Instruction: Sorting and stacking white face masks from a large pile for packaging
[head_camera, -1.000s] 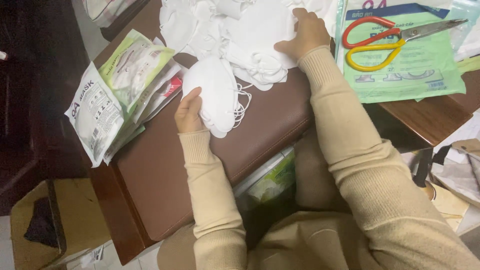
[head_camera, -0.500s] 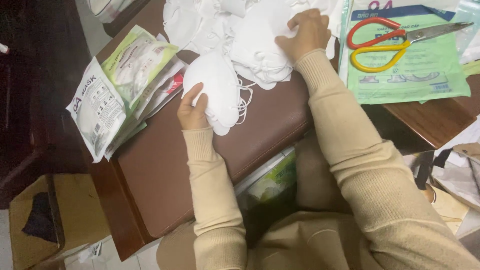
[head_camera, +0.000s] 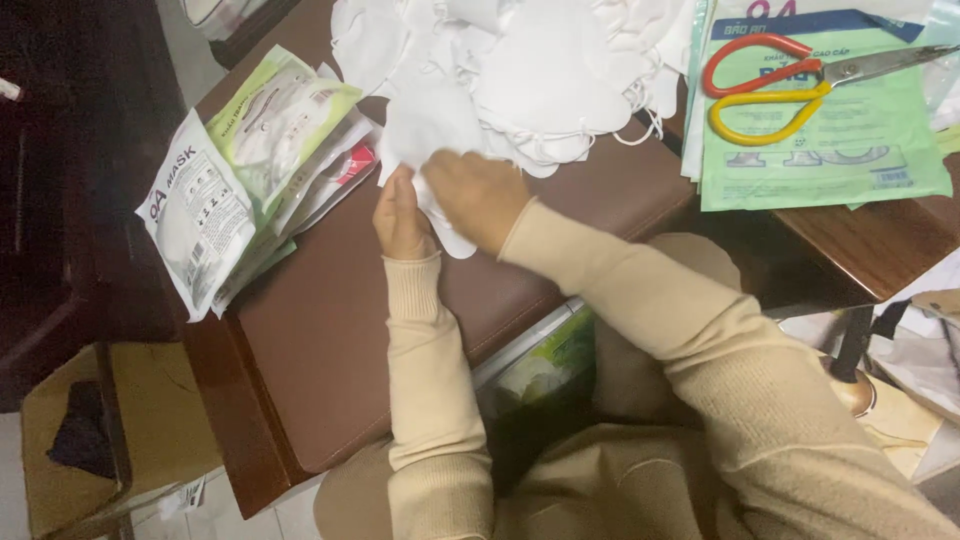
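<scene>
On the brown padded seat (head_camera: 330, 330) lies a white face mask (head_camera: 425, 130), and both hands are on it. My left hand (head_camera: 400, 215) grips its lower left edge. My right hand (head_camera: 478, 198) lies over its lower right part, fingers curled on the fabric. Just behind the hands spreads a heap of loose white masks (head_camera: 540, 70). Cream sleeves cover both forearms.
A stack of packaged masks in white and green wrappers (head_camera: 240, 180) lies left of the hands. Scissors with red and yellow handles (head_camera: 770, 90) rest on green packets (head_camera: 830, 140) at the upper right. A cardboard box (head_camera: 70, 450) stands on the floor at lower left.
My right hand left the mask heap at the upper right and came down beside my left hand onto the held mask. The mask now looks folded and partly covered.
</scene>
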